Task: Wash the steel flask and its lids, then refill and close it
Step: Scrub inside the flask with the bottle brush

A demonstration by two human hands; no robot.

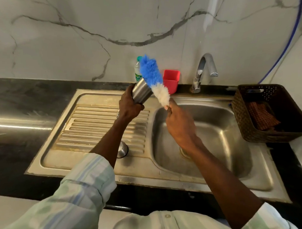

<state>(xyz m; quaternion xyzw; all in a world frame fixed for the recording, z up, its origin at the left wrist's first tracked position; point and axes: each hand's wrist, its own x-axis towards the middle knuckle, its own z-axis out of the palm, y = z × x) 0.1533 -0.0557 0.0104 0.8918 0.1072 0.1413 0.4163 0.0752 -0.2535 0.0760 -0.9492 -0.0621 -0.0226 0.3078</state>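
Forearms hid part of the sink's drainboard and most of a small steel lid standing there, while the brown basket, cut off at the right, held a checked cloth. The left hand gripped the steel flask, tilted above the drainboard; the right hand pinched the handle of a blue-and-white bottle brush, bristles outside the flask, handle hidden by fingers.

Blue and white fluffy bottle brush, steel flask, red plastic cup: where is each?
Blue and white fluffy bottle brush (152, 74): head view, on the blue bristles.
Steel flask (142, 92): head view, on its shiny side wall.
Red plastic cup (172, 79): head view, on its front face.
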